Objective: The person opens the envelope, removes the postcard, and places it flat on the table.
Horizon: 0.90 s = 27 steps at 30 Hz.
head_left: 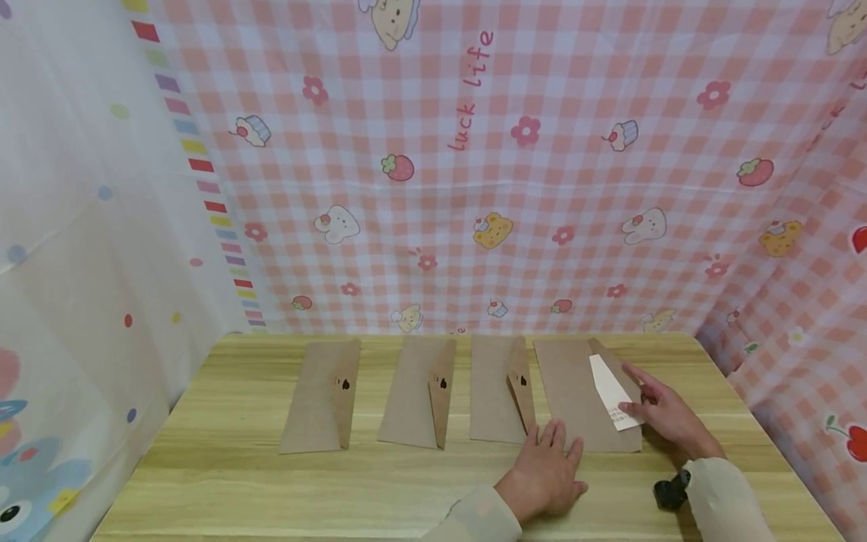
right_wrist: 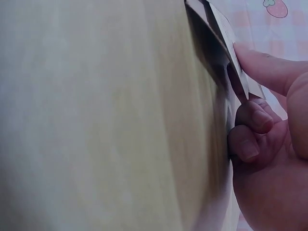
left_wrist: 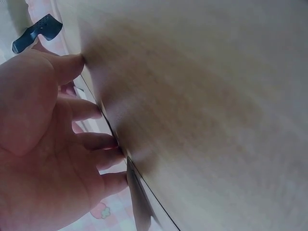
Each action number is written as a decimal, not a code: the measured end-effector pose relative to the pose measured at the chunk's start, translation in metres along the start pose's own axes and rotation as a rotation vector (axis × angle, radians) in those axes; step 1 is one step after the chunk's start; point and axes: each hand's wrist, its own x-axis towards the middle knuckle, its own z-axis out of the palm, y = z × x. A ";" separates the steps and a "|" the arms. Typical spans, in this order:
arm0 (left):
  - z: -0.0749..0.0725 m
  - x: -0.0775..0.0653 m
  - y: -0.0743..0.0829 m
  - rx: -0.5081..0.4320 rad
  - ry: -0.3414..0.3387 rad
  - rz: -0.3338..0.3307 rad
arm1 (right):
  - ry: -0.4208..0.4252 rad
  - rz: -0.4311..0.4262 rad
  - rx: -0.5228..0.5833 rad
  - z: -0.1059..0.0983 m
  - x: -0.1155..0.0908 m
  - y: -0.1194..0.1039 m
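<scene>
white card [head_left: 612, 391] lies over right-hand brown envelope [head_left: 567, 391], toward its right side. right hand [head_left: 669, 414] pinches card; left hand [head_left: 546, 473] spread flat, grasping nothing. likely insertion step; next move calls for steadying envelope, sliding card leftward.

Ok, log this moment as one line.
left hand: fingers extended, near rightmost envelope | right hand: pinching white card at that envelope's right side | three other envelopes: lined up leftward

Left fingers [head_left: 558, 436] spread palm-down; right fingers [head_left: 640, 378] pinch.
</scene>
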 end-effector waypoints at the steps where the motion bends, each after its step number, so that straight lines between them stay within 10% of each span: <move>1: 0.000 0.000 0.000 0.000 -0.001 0.000 | 0.005 -0.002 -0.016 0.000 0.000 0.000; 27: -0.001 0.002 -0.007 0.024 0.056 0.021 | 0.067 -0.035 0.075 0.001 0.001 0.003</move>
